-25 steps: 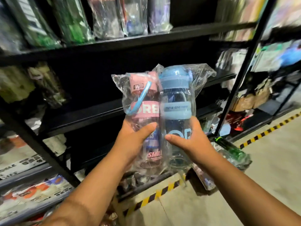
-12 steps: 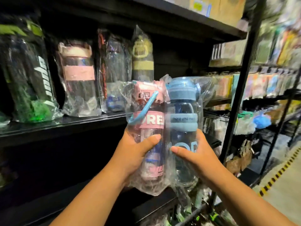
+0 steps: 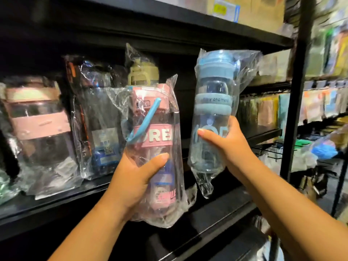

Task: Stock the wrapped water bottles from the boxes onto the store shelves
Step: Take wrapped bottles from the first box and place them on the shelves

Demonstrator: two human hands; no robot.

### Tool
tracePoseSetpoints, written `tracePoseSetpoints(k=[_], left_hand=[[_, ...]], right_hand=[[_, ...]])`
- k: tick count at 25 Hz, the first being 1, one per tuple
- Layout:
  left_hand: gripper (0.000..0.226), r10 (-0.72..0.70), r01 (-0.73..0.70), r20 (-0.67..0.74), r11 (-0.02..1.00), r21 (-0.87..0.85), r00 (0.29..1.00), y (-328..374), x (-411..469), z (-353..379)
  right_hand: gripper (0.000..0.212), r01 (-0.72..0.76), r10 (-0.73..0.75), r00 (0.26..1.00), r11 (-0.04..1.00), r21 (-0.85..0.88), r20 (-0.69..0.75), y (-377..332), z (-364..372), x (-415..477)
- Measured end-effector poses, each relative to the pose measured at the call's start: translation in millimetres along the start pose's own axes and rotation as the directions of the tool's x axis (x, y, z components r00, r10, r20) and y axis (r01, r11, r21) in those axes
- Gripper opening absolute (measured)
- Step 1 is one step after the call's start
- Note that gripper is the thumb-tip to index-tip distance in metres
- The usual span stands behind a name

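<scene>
My left hand grips a pink wrapped bottle with a blue strap, upright in front of the black shelf. My right hand holds a blue wrapped bottle a little higher and to the right, apart from the pink one. Both bottles sit in clear plastic bags and hover before the shelf's free right part.
Wrapped bottles stand on the shelf at left: a pink-banded one, a dark one with a blue label and an olive-capped one. A black upright post bounds the bay at right. Cardboard boxes sit on the shelf above.
Both hands have risen from the lower shelves up to the stocked shelf. The two bottles, held side by side before, have moved apart, the blue one higher and to the right.
</scene>
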State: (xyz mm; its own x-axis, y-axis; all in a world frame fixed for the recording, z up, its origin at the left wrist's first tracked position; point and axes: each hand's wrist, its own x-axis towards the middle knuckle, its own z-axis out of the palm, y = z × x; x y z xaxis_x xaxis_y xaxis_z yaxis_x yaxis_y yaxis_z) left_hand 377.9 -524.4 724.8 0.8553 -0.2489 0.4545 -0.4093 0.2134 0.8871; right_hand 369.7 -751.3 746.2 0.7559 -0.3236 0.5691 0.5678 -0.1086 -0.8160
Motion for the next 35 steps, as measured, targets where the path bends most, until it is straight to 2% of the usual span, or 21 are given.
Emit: tracePoseSetpoints(k=[4, 7, 10, 13, 19, 23, 26, 28, 31, 33, 35], left_hand=[[0.053, 0.051, -0.049, -0.114, 0.999, 0.022, 0.992, -1.7, 16.0, 9.9], [0.054, 0.058, -0.049, -0.188, 0.998, 0.049, 0.980, -3.8, 22.9, 13.2], [0.062, 0.061, -0.041, -0.252, 0.996, 0.085, 0.966, -8.1, 24.9, 23.7], [0.067, 0.077, -0.036, -0.323, 0.991, 0.133, 0.943, -12.2, 23.2, 33.3], [0.058, 0.126, -0.035, -0.418, 0.975, 0.218, 0.899, -14.3, 21.8, 54.2], [0.071, 0.117, -0.013, -0.422, 0.971, 0.241, 0.899, -10.8, 20.4, 65.0], [0.083, 0.122, -0.018, -0.397, 0.967, 0.254, 0.910, -7.1, 25.9, 71.3], [0.081, 0.118, -0.025, -0.383, 0.970, 0.240, 0.916, -6.3, 32.3, 78.6], [0.070, 0.126, -0.050, -0.337, 0.973, 0.224, 0.933, -8.2, 43.0, 96.9], [0.068, 0.134, -0.076, -0.285, 0.975, 0.206, 0.949, -9.6, 50.5, 111.3], [0.063, 0.155, -0.108, -0.234, 0.974, 0.201, 0.960, -11.3, 59.3, 126.6]], right_hand=[[0.076, 0.083, -0.084, 0.995, 0.996, 0.024, 0.050, 7.3, 2.4, 66.9], [0.082, 0.112, -0.113, 0.990, 0.994, 0.016, 0.081, 34.4, 14.9, 95.2], [0.081, 0.057, -0.042, 0.979, 0.996, -0.069, 0.200, 67.8, 26.6, 100.6], [0.081, -0.011, 0.033, 0.950, 0.997, -0.073, 0.311, 86.5, 28.9, 106.2], [0.089, -0.013, 0.045, 0.938, 0.996, -0.094, 0.344, 94.5, 26.3, 109.9], [0.106, -0.035, 0.075, 0.944, 0.991, -0.128, 0.321, 91.2, 22.9, 107.3], [0.098, -0.091, 0.111, 0.947, 0.993, -0.079, 0.301, 84.8, 13.8, 104.4], [0.089, -0.140, 0.132, 0.947, 0.990, 0.006, 0.294, 79.6, 4.8, 100.3], [0.075, -0.083, 0.059, 0.957, 0.994, 0.073, 0.283, 68.8, -13.0, 86.8], [0.077, -0.048, 0.000, 0.951, 0.988, 0.146, 0.310, 57.9, -28.4, 74.1], [0.080, -0.087, -0.003, 0.925, 0.972, 0.218, 0.381, 53.6, -44.5, 63.6]])
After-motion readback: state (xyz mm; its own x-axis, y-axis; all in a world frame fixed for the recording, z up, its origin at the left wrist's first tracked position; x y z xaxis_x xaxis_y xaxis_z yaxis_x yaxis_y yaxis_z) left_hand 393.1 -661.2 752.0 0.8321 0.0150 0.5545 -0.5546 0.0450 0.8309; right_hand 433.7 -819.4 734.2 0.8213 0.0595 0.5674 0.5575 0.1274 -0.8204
